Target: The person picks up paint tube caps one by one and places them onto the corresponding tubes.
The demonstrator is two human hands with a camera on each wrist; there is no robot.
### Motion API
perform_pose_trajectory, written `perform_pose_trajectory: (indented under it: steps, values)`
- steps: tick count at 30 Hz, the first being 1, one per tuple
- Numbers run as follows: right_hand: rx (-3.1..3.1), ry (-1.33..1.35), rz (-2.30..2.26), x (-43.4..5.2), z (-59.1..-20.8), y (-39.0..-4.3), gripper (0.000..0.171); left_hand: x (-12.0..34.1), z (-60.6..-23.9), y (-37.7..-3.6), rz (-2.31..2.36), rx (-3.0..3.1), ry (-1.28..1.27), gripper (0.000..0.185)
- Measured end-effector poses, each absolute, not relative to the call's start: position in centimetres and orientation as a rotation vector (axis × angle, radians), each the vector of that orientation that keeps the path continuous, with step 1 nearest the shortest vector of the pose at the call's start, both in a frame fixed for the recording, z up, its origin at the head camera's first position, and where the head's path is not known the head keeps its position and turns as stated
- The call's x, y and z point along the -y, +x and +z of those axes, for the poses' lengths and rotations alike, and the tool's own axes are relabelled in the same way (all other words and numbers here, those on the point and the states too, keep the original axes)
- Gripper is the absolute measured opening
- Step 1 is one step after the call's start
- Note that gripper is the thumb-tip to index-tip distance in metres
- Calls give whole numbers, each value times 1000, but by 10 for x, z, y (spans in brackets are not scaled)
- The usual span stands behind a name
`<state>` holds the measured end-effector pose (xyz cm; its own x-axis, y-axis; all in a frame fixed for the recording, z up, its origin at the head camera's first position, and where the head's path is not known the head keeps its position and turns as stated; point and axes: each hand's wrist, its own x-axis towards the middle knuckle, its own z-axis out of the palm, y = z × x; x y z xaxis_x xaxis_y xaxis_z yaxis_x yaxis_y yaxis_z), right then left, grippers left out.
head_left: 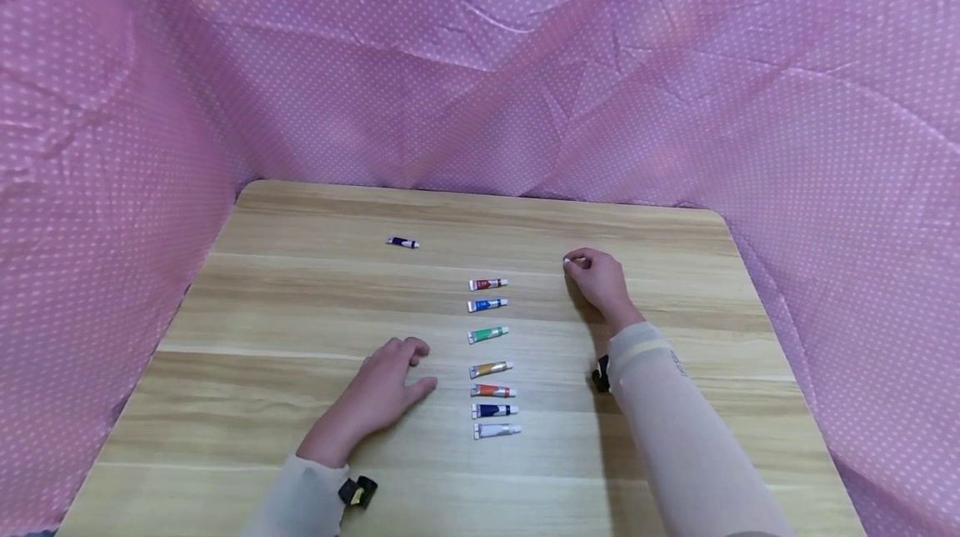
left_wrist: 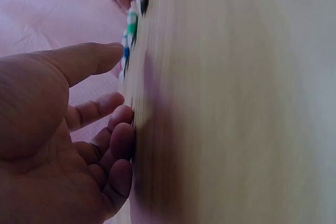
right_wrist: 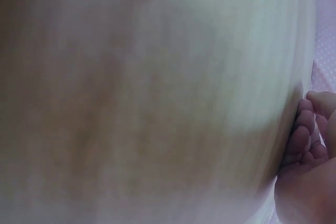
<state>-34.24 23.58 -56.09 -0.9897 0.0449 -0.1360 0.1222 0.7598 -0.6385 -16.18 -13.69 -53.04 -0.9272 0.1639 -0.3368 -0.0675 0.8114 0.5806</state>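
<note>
The right wrist view is heavily blurred: the table point(right_wrist: 157, 98) shows no grain detail, and the right hand point(right_wrist: 307, 156) is cut off by the right and bottom edges. Whatever small white item sits at its fingertips point(head_left: 567, 263) is too small to identify. In the left wrist view, the paint tubes point(left_wrist: 134, 22) are blurred and partly cropped at the top edge.

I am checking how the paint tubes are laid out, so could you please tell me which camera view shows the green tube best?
The head view: the green tube lies sharp and whole, third in the row of tubes between the hands. The left wrist view catches only a blurred green speck at the table's far edge. The right wrist view shows blurred tabletop and fingertips, no tube.
</note>
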Motion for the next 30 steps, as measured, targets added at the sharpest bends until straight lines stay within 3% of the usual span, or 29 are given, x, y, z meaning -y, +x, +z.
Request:
perform_pose_trajectory:
  steps: [14, 30]
  values:
    - [-2607, 263, -1494, -246, -560, -336, 25, 173, -534, -193, 879, -2661, 79, 55]
    - [-2388, 340, -1816, -260, -562, -336, 29, 182, -536, -260, 916, -2663, -6, 70]
